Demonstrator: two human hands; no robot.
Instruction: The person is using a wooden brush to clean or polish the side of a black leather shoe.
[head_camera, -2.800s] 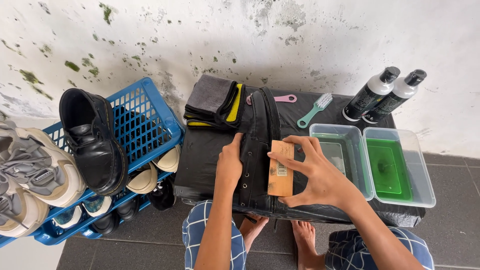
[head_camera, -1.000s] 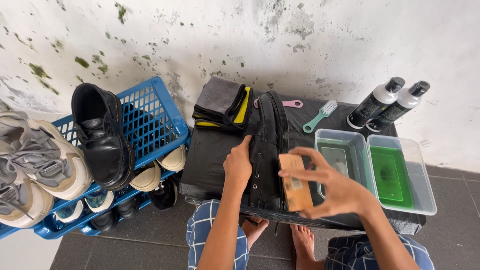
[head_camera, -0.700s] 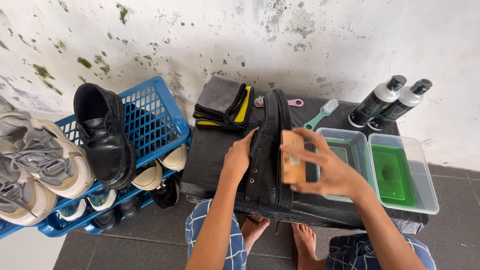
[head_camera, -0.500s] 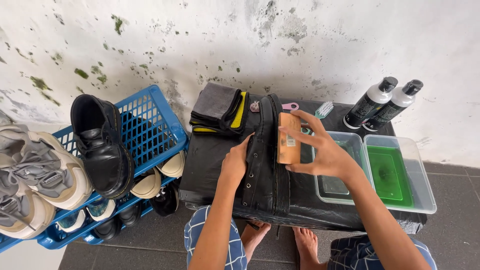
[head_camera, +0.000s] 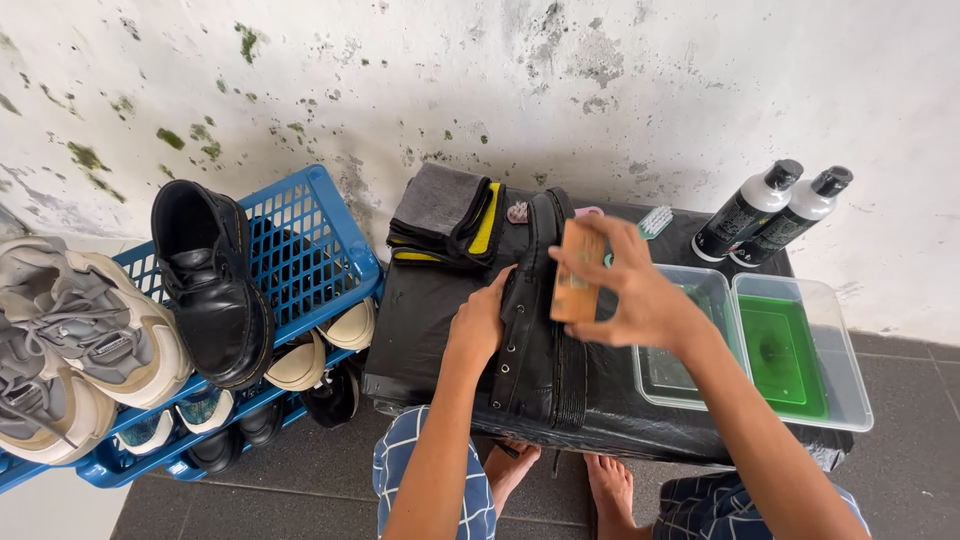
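As the head view looked down on the black-wrapped table (head_camera: 420, 330), a black boot (head_camera: 545, 320) lay on it with its long axis running away from the person, sole toward the right and toe end near the wall. The left hand (head_camera: 480, 325) was pressed flat against the boot's laced side, fingers curled over the upper, steadying it. The right hand (head_camera: 625, 290) was clasped round a wooden brush (head_camera: 577, 270), held against the far part of the boot, just beside the sole edge. The brush therefore lay toward the boot's far end, and the right hand was the nearer one to the 2 clear tubs (head_camera: 745, 345), which stood touching each other just right of the boot. Behind them stood 2 bottles (head_camera: 770, 212), and folded cloths (head_camera: 445, 215) lay at the table's far left. A blue crate (head_camera: 320, 250) of shoes stood to the left, with a second black boot (head_camera: 210, 285) resting on it.

Against the frame from 1.0 s ago, the brush had shifted from the boot's near part up toward its far end; the left hand had kept its place.
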